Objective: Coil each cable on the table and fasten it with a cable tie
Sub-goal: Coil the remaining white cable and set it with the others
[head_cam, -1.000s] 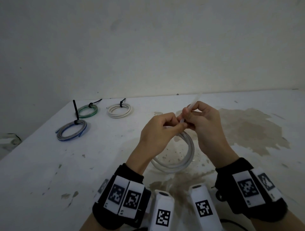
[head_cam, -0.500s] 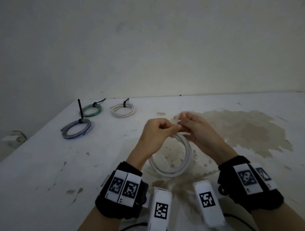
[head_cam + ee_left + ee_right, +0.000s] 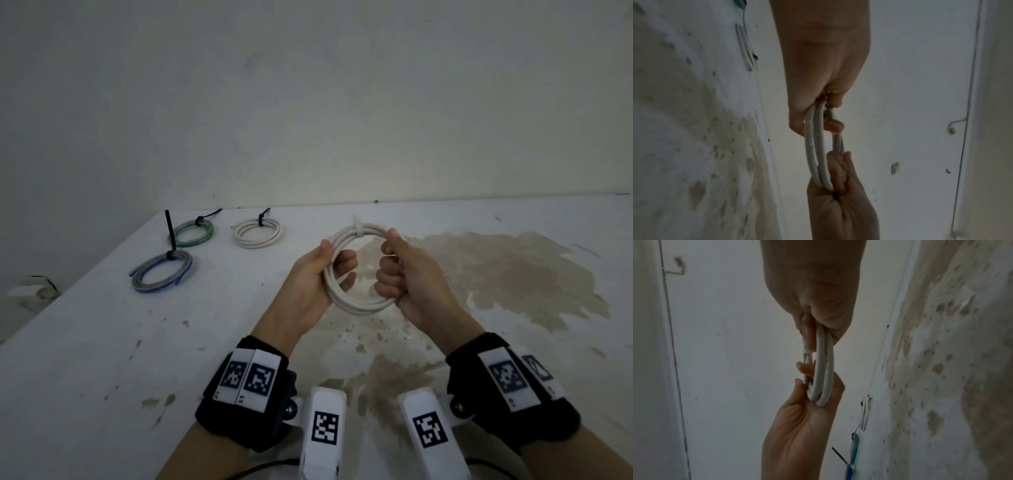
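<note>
I see both hands lifting a white cable coil (image 3: 356, 270) above the stained surface (image 3: 102, 342). My left hand (image 3: 308, 284) clasps its left side; my right hand (image 3: 407, 277) fists around its right. A pale tie (image 3: 357, 229) (seemingly fastened) binds the top.

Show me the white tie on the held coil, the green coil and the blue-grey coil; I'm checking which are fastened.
white tie (image 3: 357, 229), head view, on the band wrapped round the coil's top.
green coil (image 3: 207, 232), head view, on its right rim.
blue-grey coil (image 3: 144, 281), head view, on its left rim.
</note>
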